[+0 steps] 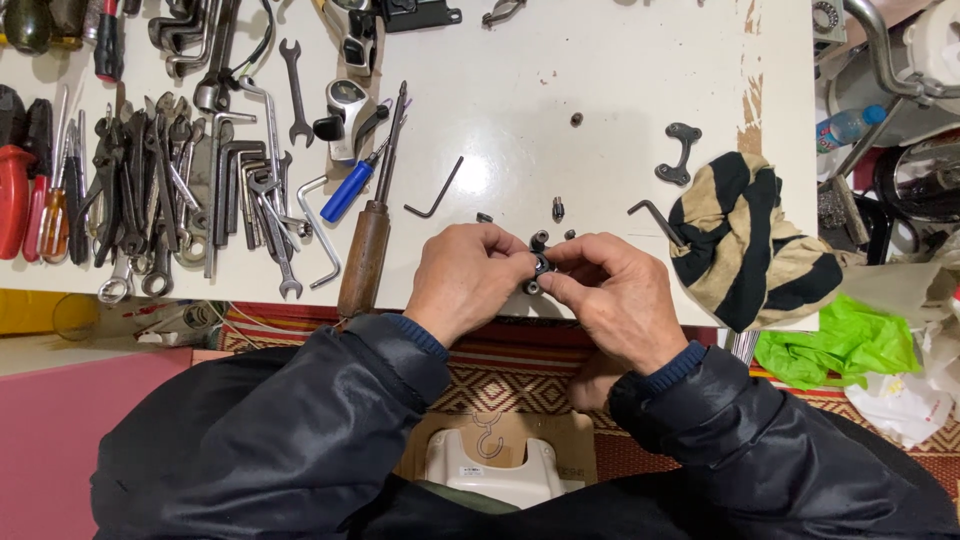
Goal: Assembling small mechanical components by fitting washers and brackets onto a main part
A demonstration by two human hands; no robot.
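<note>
Together, left hand and right hand pinch a small black metal part at the white table edge.

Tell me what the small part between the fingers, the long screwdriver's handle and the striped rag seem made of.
Small part: dark metal, probably steel, faint glint. Screwdriver handle: varnished brown wood, smooth sheen. Striped rag: soft knit fabric, folds and creases.
</note>
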